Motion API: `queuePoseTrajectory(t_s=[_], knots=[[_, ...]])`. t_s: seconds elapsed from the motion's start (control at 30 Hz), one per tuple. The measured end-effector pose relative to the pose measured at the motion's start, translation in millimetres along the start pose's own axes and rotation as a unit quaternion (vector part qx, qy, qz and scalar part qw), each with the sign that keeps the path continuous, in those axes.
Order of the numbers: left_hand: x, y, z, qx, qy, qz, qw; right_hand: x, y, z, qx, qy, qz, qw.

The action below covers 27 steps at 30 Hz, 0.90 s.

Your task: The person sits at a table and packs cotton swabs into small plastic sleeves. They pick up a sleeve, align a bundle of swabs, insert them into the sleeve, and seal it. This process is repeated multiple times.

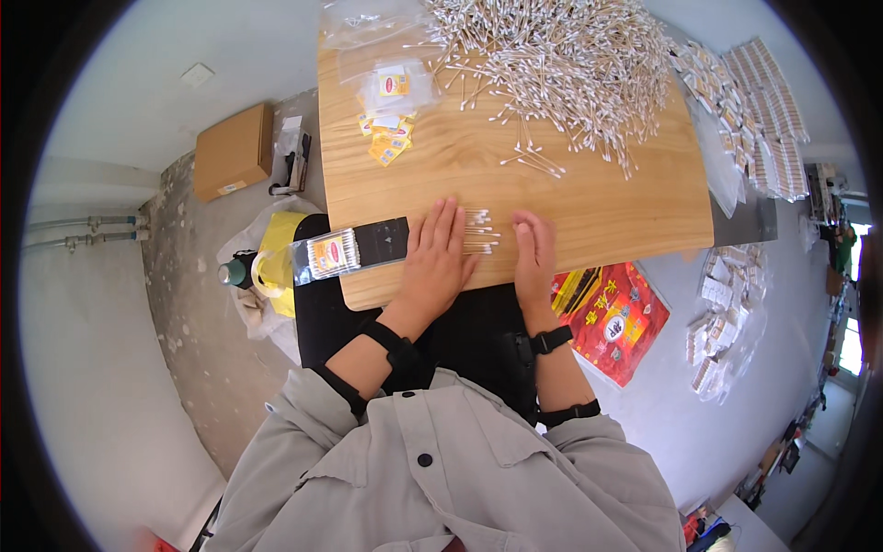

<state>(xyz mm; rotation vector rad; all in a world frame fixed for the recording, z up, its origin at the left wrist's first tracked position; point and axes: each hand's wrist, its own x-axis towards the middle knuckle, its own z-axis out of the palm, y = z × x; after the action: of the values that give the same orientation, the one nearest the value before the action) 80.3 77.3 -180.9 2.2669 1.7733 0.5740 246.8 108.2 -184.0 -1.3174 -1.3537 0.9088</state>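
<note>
Left hand (pixel 436 250), mid-frame: fingers released, straight, flat over swabs (pixel 482 230) | right hand (pixel 535 250), beside them: fingers curled, cannot tell if grasping | pack (pixel 332 253), left of centre | labels (pixel 392 147), upper left | swab pile (pixel 575 78), top

The one view looks from the person's head, through the left of two wide fisheye cameras worn side by side, and faces steeply down past the front of the grey jacket (pixel 386 469) onto the wooden table (pixel 607 216). It is near enough that the left hand (pixel 435 262) and right hand (pixel 535 262), by the table's near edge, fall around mid-picture, with both near corners visible and the far end cut off above. Beyond the left edge, floor (pixel 212 354) and pale wall (pixel 87 350) bend toward a dark rim.
</note>
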Motion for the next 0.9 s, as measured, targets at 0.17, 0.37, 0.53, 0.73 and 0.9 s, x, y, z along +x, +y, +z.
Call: queuePoseTrajectory(t_s=[0.17, 0.37, 0.53, 0.73, 0.9], knots=[[-9, -11, -16, -0.082, 0.03, -0.019, 0.996, 2, 6, 28, 0.078, 0.069, 0.038, 0.994], [-14, -3, -13, -0.052, -0.005, -0.071, 0.996, 0, 6, 51, 0.054, 0.006, 0.008, 0.999], [-11, 5, -3, -0.032, -0.006, -0.04, 0.999, 2, 6, 63, 0.201, -0.015, 0.034, 0.979], [-13, 5, -14, -0.033, -0.005, -0.079, 0.996, 5, 14, 52, 0.303, -0.019, 0.083, 0.949], [-13, -1, -8, 0.019, -0.015, -0.047, 0.999, -1, 5, 66, 0.227, -0.068, 0.066, 0.969]])
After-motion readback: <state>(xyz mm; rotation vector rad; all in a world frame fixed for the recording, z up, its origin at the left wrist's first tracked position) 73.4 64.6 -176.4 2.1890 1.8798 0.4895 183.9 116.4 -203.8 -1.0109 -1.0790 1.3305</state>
